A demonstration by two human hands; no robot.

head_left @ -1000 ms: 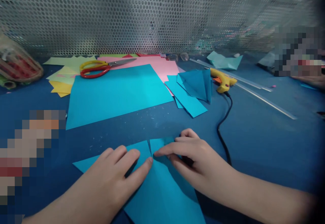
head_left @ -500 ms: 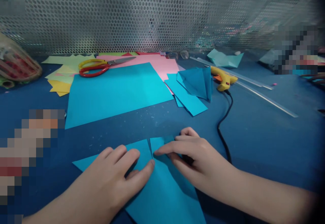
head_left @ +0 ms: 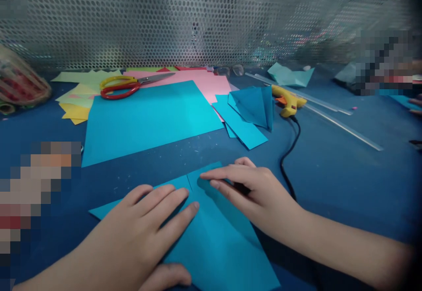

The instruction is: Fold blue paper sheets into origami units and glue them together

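A folded sheet of blue paper [head_left: 227, 238] lies in front of me on the table. Its two upper flaps meet at a thin seam [head_left: 189, 183] near the top edge. My left hand [head_left: 148, 220] rests over the left side of the paper, fingers stretched and spread, with the thumb low at its lower left edge. On the upper right flap, my right hand [head_left: 253, 190] touches down with its index fingertip, the thumb just below and the other fingers curled. Neither hand grasps anything.
Beyond the paper lie a larger blue sheet [head_left: 148, 124], red-and-yellow scissors [head_left: 120, 89], pink paper [head_left: 216, 89] and a folded blue piece [head_left: 253, 106]. A yellow glue gun [head_left: 290, 103] trails a black cord [head_left: 282, 163] beside clear sticks [head_left: 346, 126]. A perforated metal panel [head_left: 148, 23] stands behind.
The gap between the two flaps has narrowed to a thin line. My right hand has moved slightly away from me along the flap, and my left hand has spread flatter, its thumb showing lower.
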